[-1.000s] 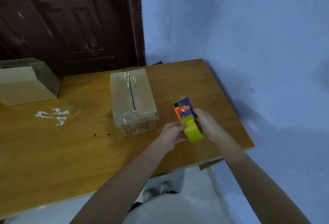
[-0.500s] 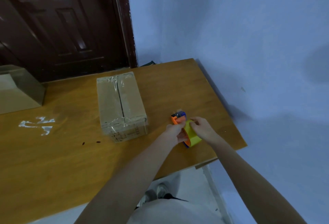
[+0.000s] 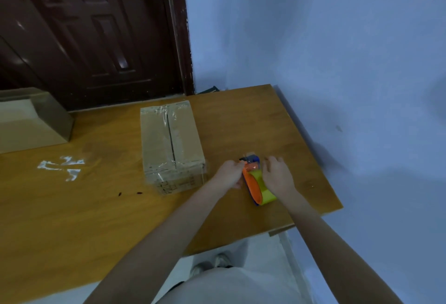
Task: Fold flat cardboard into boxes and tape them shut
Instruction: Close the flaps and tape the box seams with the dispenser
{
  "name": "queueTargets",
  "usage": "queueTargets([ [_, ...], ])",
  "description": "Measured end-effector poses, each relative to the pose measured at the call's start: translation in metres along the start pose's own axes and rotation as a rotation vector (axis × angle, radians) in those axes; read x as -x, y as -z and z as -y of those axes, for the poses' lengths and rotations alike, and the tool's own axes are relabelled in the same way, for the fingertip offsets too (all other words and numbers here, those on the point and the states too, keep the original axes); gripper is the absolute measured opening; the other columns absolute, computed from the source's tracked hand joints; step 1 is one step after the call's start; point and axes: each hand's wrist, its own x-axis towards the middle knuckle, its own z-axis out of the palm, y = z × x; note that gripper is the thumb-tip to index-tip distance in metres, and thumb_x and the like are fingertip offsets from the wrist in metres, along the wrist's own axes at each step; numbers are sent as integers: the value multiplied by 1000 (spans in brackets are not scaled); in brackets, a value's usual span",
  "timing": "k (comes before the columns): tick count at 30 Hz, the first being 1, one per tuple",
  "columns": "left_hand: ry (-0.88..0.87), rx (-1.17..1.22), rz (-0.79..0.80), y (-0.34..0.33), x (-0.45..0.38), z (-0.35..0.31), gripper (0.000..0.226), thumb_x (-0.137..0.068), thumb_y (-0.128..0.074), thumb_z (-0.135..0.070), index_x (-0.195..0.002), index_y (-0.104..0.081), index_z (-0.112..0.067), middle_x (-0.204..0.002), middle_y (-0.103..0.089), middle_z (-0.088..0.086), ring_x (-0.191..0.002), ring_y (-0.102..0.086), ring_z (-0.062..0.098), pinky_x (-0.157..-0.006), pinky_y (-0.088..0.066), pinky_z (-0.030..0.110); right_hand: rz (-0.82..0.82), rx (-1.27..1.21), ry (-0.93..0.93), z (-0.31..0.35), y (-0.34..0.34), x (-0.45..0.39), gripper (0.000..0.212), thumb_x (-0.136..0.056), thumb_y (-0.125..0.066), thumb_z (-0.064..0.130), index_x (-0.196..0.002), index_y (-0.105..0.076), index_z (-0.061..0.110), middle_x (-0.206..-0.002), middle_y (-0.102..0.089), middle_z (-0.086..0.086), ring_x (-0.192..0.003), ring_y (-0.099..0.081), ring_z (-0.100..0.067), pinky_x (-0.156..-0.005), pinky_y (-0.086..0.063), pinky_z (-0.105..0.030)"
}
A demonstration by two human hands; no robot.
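One box [image 3: 171, 145] sits closed on the worktop [image 3: 241, 120], clear tape shining along its top seam & wrapped over the near end; it lies just left of both hands, not touching them. Right beside it, near the worktop's right front corner, is the tape dispenser [image 3: 257, 183] w/ orange frame, blue head & yellow roll, lying low on the wood or just above it, can't tell which. Left hand [image 3: 229, 174] has fingers curled together against the dispenser's left side at the head end; right hand [image 3: 277, 174] is draped over the roll's right side, fingers loosely bent round it, so both look clamped on the dispenser, though how firm the grip is can't be read. Further out: a 2nd box [image 3: 31, 120] at far left w/ its top looking open, white scraps [image 3: 62, 166] stuck to the wood, dark door [image 3: 91, 31] behind, blue wall [image 3: 313, 38] on the right. Judging by this, box 1 is done & the tool is being handled or parked. Risks: dispenser is close to the edge, so a careless nudge could knock it off; fingers sit near the cutter at the head, so a slip could nick them; loose tape end could stick back on the roll.
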Motion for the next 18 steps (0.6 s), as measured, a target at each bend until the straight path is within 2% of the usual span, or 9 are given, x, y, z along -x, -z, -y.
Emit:
queueTargets([
  [2,-176,119,-48,26,21,-5,20,-102,-39,-17,-101,-56,-6,-84,-59,7,-72,-60,17,-74,-55,36,-58,-71,86,17,2,3,33,-100,-40,19,-124,-55,3,-119,-56,-16,-110,-53,-30,-85,-39,-32],
  [4,-344,279,-136,58,44,-2,23,-101,-39,-9,-98,-61,-7,-79,-62,6,-66,-61,14,-66,-55,32,-19,-221,146,42,6,10,36,-101,-38,21,-132,-50,7,-129,-52,-9,-118,-50,-23,-86,-34,-18],
  [7,-507,362,-528,99,70,20,25,-99,-41,-8,-91,-64,-15,-80,-64,3,-68,-60,10,-57,-49,22,200,-546,95,77,2,26,44,-103,-34,30,-145,-36,16,-145,-39,3,-134,-35,-12,-97,-26,-14],
  [9,-512,334,-829,120,74,44,23,-98,-42,-14,-95,-64,-21,-91,-64,-3,-83,-59,10,-68,-47,23,316,-699,43,92,-7,33,46,-103,-30,36,-148,-30,23,-150,-33,4,-138,-30,-11,-100,-24,-17],
  [11,-408,283,-972,134,70,70,25,-99,-39,-25,-113,-59,-24,-112,-60,-5,-105,-55,12,-85,-45,30,383,-743,25,103,-18,36,47,-103,-25,39,-149,-25,27,-154,-27,5,-140,-25,-11,-102,-22,-19],
  [12,-341,280,-956,137,65,82,31,-100,-37,-30,-125,-54,-25,-125,-55,-6,-116,-50,14,-94,-41,33,409,-759,6,108,-24,37,47,-104,-22,40,-150,-22,28,-155,-23,5,-142,-21,-11,-105,-20,-21],
  [14,-220,319,-798,135,58,97,44,-102,-32,-39,-143,-37,-27,-146,-38,-5,-134,-35,17,-105,-31,37,446,-806,-41,116,-34,39,48,-104,-19,40,-150,-17,27,-158,-16,6,-144,-16,-11,-112,-15,-27],
  [16,-184,343,-638,125,52,104,52,-102,-27,-44,-150,-24,-25,-155,-25,-2,-142,-23,20,-112,-22,38,479,-864,-87,123,-42,43,51,-103,-17,42,-151,-13,26,-158,-14,5,-144,-13,-13,-114,-13,-31],
  [18,-234,396,-555,116,49,109,54,-101,-25,-44,-151,-21,-23,-156,-24,-1,-143,-22,19,-116,-20,39,491,-900,-115,127,-49,46,52,-103,-17,43,-152,-12,26,-158,-14,5,-145,-13,-14,-115,-13,-32],
])
